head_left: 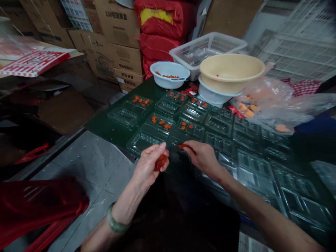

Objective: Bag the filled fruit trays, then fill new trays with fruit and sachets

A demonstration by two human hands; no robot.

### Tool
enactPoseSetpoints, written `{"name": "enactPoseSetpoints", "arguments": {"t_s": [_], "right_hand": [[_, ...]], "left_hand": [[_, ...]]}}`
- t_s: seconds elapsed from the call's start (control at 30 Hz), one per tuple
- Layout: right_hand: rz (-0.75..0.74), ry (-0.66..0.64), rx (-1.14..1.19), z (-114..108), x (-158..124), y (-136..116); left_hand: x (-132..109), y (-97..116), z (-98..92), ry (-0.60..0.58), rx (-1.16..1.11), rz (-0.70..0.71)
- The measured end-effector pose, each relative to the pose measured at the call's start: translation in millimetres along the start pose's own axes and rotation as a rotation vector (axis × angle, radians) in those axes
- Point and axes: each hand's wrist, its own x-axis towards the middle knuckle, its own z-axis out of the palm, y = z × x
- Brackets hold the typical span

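Near the edge of the green table (pixel 101 126), the left hand (pixel 150 162) curls around orange-red slices (pixel 160 162); the right hand (pixel 203 155) pinches one. Bare tabletop flanks the leftmost clear tray (pixel 123 116).

Trays (pixel 124 117) sit in rows on the surface (pixel 101 125); slices (pixel 167 126) lie in some trays on the left; behind the trays stands a bowl (pixel 168 84), with two stacked bowls (pixel 233 79) to its right; a basket (pixel 181 60) is behind the bowls; a bag (pixel 266 101) lies right of the stack.
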Motion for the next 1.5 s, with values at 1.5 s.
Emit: {"name": "enactPoseSetpoints", "arguments": {"t_s": [1.5], "right_hand": [[0.005, -0.240, -0.389, -22, 108, 47]], "left_hand": [[19, 9, -4.8, 0.046, -0.202, -0.048]]}}
